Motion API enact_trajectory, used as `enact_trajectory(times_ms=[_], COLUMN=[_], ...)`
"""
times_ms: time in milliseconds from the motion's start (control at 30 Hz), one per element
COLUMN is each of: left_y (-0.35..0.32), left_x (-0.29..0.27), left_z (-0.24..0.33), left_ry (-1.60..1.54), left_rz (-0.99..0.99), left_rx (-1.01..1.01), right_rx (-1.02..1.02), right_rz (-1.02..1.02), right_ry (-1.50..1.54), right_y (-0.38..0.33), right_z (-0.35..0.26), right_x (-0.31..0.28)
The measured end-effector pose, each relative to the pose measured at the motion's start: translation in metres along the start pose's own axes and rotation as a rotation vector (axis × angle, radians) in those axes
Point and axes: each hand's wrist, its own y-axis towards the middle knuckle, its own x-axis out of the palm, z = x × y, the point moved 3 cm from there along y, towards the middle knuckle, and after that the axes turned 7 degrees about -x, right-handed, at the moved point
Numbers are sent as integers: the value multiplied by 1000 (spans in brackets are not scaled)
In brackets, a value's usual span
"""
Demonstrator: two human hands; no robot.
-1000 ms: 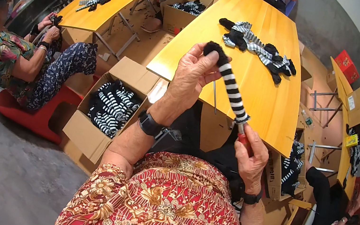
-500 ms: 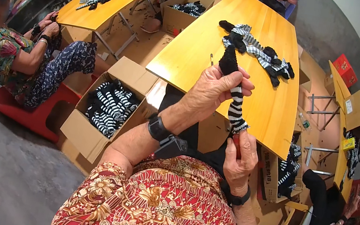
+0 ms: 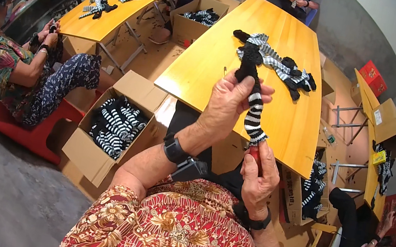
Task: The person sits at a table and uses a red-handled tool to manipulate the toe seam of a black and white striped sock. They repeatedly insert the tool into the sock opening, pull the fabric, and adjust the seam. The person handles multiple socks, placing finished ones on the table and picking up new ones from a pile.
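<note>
In front of me, over the near edge of the table, a striped black-and-white knitted sock with a plain black end hangs between my hands. My left hand pinches it just below the black part, thumb on top. Down at the striped end, my right hand has its thumb and fingers closed around a small red tool, which meets the sock's edge. Most of that tool is hidden in the fingers. Beyond my left hand lies a loose pile of similar socks on the yellow table.
An open carton full of striped socks stands to my left, and another carton to my right. Co-workers sit at left, far side and lower right. A second yellow table with socks is at far left.
The sock's black end now stands taller and fuller above my left hand. Both hands have shifted slightly left in the picture, keeping their holds.
</note>
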Motion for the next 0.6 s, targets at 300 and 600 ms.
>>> enact_trajectory(times_ms=[300, 600], left_y=[5, 6], left_x=[-10, -16], left_z=[21, 14], left_ry=[-49, 142], left_rz=[64, -50], left_rx=[44, 71], right_rx=[-32, 259], right_rz=[-85, -35], right_ry=[-64, 190], right_y=[5, 12], right_z=[-2, 11], right_x=[-10, -9])
